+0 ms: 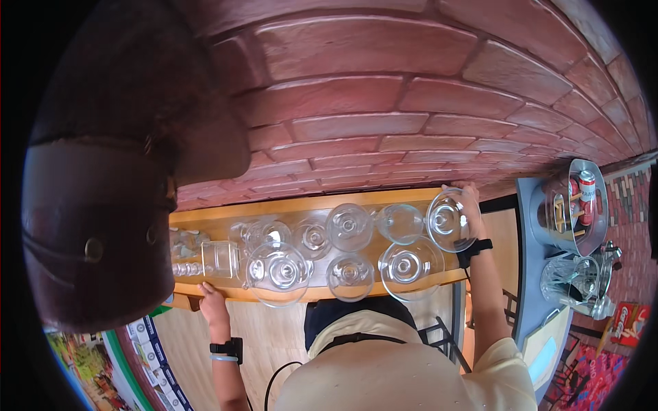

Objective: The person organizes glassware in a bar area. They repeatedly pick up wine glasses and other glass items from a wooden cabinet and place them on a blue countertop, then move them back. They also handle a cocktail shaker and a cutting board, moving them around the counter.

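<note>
A narrow wooden table (pixel 318 294) runs along the brick wall, crowded with clear stemmed glasses. My left hand (pixel 214 307) has its fingertips at the table's front edge, near a square clear container (pixel 220 258). At the right end, my right hand (pixel 468 199) is at the far corner, partly seen through a wide-rimmed glass (pixel 448 220). Whether it grips the glass or the table corner is unclear. Beside that glass stand a rounder goblet (pixel 400 224) and another wide-rimmed glass (pixel 411 267). A further wide-rimmed glass (pixel 282 274) overhangs the front edge in this view.
A large dark brown object (pixel 97 205) with metal studs hides the table's left end. To the right, a grey counter (pixel 529 231) bears a clear tub (pixel 599 241) with drink cans and a clear pitcher (pixel 573 280). Black chair legs (pixel 444 339) stand behind my right side.
</note>
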Demonstrator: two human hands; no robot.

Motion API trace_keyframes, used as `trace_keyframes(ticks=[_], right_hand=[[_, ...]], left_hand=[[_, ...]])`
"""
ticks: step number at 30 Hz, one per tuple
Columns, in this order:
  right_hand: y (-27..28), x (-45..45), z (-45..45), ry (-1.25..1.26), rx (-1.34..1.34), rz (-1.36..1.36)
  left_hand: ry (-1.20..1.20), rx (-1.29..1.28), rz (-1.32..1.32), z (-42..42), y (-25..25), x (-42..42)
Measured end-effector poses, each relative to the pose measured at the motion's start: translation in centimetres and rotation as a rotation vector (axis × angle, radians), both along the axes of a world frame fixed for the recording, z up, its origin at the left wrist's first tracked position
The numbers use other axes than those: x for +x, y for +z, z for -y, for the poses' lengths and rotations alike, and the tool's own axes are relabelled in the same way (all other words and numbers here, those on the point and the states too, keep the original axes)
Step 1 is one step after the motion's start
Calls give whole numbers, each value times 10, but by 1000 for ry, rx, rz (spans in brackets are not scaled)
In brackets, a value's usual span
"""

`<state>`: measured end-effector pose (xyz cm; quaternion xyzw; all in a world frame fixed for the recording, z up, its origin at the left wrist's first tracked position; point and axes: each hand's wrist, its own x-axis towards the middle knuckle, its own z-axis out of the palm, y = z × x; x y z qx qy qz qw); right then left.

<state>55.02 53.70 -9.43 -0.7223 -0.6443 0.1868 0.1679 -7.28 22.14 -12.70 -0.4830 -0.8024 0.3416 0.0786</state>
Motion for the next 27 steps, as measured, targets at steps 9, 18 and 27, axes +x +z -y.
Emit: trace_keyframes(ticks=[9,18,27], right_hand=[[12,-7,2,-50,-58,-36],[27,-25,5,-65,-163,-62],[18,-28,8,-94,-167,-127]], left_hand=[[78,-83,27,-9,9,3],[78,-64,20,-5,2,-3],[53,-85,-7,-3,0,-6]])
